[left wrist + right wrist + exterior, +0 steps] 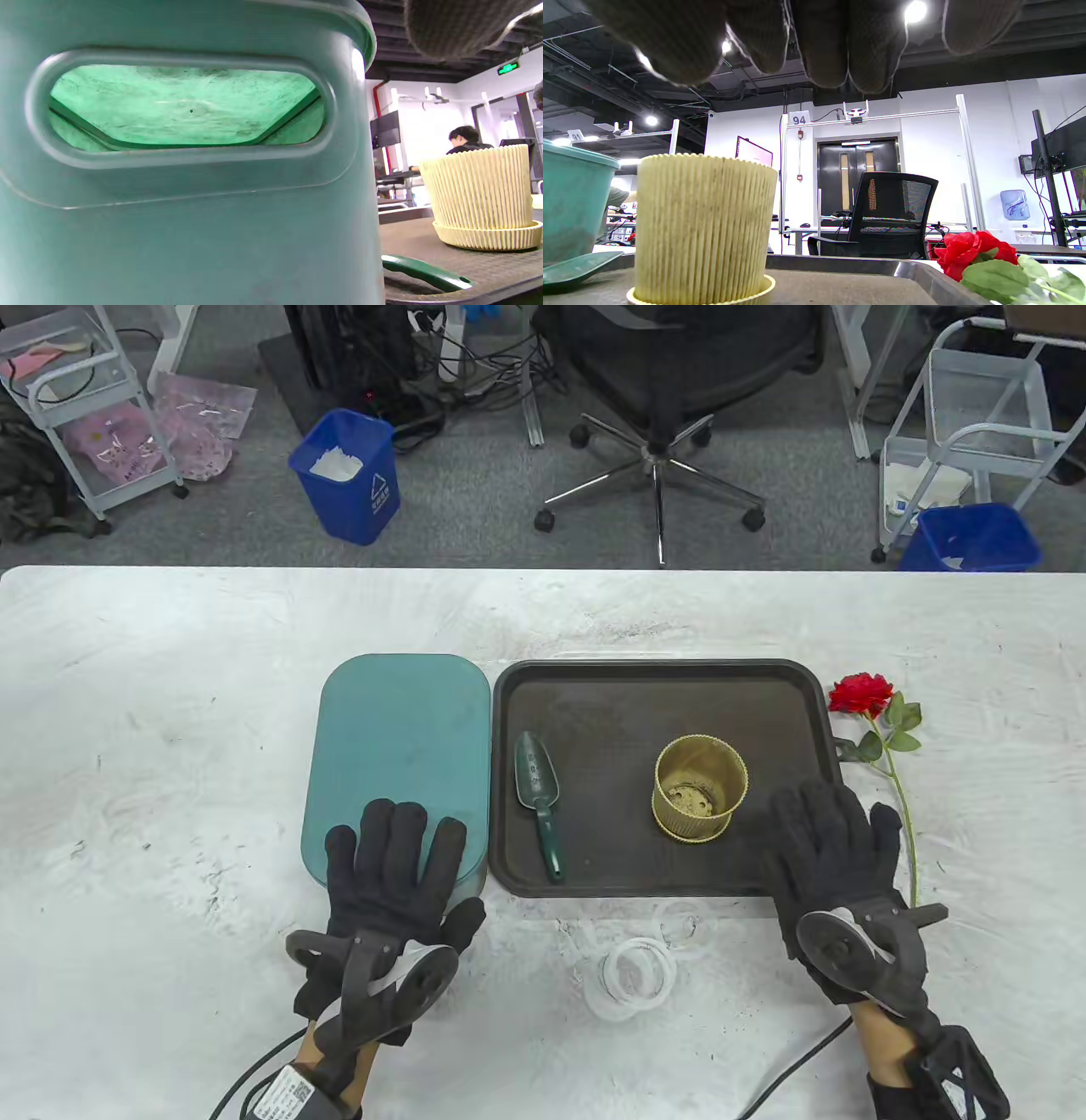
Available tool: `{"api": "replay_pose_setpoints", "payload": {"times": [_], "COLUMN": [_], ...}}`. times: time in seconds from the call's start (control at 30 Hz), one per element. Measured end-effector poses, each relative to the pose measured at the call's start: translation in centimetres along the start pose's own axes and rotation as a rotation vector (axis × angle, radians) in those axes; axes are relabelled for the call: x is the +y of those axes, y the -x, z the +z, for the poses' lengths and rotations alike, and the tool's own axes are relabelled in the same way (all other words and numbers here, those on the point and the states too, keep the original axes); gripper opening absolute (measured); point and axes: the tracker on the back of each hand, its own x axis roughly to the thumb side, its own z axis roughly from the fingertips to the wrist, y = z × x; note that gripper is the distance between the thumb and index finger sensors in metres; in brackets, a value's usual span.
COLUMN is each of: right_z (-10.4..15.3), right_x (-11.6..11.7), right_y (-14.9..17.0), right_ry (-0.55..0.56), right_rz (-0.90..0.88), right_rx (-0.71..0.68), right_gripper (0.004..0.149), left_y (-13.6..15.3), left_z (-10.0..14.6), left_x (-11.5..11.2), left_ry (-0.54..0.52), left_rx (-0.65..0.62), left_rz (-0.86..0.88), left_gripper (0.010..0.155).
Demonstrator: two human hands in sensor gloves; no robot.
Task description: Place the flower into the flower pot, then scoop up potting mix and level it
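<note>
While both hands lay flat and empty, the flower (878,738) rested on the bench beyond the tray's (594,882) right edge; its stem ran alongside the right hand (836,848), the nearer one.

Even, bright overhead light leaves only soft shadows around the ribbed yellow plastic flower pot (701,799). Above that pot in the right wrist view, ceiling lamps flare white beside blurred dark glove fingertips (835,51). Both wrist views bend straight lines at their edges.
</note>
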Motion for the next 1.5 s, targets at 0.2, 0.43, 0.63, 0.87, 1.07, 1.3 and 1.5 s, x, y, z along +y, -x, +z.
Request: {"api": "replay_pose_setpoints", "payload": {"times": [0.2,0.43,0.63,0.87,1.07,1.3,1.5], "right_z": [0.0,0.0,0.0,0.0,0.1,0.1,0.1], "right_x": [0.0,0.0,0.1,0.1,0.0,0.0,0.1], "right_y": [0.0,0.0,0.0,-0.2,-0.4,-0.3,-0.4], "right_ry": [0.003,-0.002,-0.004,-0.002,0.002,-0.006,-0.018], "right_rz": [0.003,-0.003,-0.001,0.003,0.007,-0.003,-0.002], "right_rx": [0.0,0.003,0.004,-0.007,-0.017,-0.011,-0.023], "right_gripper": [0.065,0.064,0.064,0.064,0.064,0.063,0.063], "left_y": [0.0,0.1,0.1,-0.2,-0.4,-1.7,-2.8], "left_z": [0.0,0.0,0.0,-0.1,-3.1,-5.2,-3.6], "left_x": [0.0,0.0,0.0,1.7,4.5,3.6,0.6], "left_ry": [-0.006,-0.007,-0.009,-0.088,-0.165,-0.172,-0.037], "left_rx": [0.002,0.004,0.004,-0.004,-0.021,-0.009,-0.062], "left_rz": [0.003,0.004,0.004,0.012,-0.049,-0.009,-0.206], "left_gripper": [0.089,0.089,0.089,0.089,0.087,0.074,0.073]}}
